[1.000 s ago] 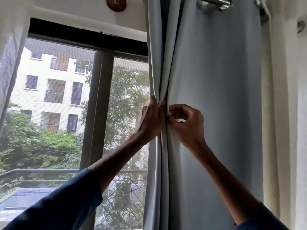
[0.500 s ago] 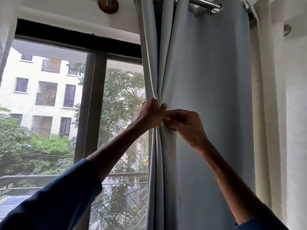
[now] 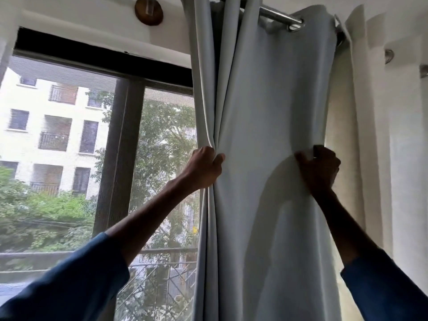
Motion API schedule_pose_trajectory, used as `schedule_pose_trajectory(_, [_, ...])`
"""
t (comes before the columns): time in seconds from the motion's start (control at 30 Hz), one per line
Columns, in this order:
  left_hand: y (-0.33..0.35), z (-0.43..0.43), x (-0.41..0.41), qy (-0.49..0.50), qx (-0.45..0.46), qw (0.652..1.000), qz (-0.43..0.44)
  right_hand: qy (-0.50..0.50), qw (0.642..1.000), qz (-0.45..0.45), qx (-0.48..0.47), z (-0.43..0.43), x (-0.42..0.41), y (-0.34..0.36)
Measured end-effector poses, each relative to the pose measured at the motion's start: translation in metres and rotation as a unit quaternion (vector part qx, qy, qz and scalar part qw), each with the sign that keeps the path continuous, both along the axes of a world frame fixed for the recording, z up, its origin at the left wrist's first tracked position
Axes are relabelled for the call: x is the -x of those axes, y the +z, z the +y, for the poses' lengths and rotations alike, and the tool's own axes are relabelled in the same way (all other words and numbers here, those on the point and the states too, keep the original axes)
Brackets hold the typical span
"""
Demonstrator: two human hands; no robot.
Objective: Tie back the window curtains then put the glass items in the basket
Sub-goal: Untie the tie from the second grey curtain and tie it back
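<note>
Both hands' grip bunching curtain (image 3: 266,112), left hand (image 3: 203,165), right hand (image 3: 319,169)

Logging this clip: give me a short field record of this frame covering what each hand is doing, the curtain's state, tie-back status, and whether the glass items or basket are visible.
left hand: closed on the curtain's window-side folds
right hand: closed on the curtain's wall-side edge
curtain: pale grey, hanging from a metal rod, pinched in between the hands
tie-back: none visible; not yet tied
window: left of the curtain, uncovered
glass items, basket: not in view
</note>
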State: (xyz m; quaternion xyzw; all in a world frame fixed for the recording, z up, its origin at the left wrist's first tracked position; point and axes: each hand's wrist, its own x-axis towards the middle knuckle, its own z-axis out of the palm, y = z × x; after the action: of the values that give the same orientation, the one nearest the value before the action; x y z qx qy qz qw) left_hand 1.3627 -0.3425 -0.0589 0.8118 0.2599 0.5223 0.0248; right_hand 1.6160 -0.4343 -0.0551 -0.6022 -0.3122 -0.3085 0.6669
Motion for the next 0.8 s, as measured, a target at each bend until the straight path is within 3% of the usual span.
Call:
schedule_pose_trajectory(0.3, [0.002, 0.008, -0.005, -0.017, -0.013, 1.000, -0.004, -0.093, 0.986, -0.134, 0.034, 0.025, 0.055, 0.006])
schedule_pose_trajectory(0.47, [0.001, 0.007, -0.011, -0.005, -0.039, 0.999, -0.021, -0.091, 0.971, -0.212, 0.057, 0.044, 0.098, 0.012])
schedule_pose_trajectory(0.6, [0.000, 0.007, -0.010, -0.014, -0.047, 0.999, 0.019, -0.055, 0.959, -0.270, 0.068, 0.063, 0.152, 0.010])
schedule_pose_trajectory(0.7, [-0.001, 0.012, 0.003, 0.002, -0.004, 1.000, 0.017, -0.060, 0.937, -0.327, 0.104, 0.069, 0.183, 0.012])
schedule_pose_trajectory(0.8, [0.002, 0.024, 0.012, 0.039, 0.012, 0.998, 0.047, -0.067, 0.931, -0.350, 0.081, 0.074, 0.185, 0.008])
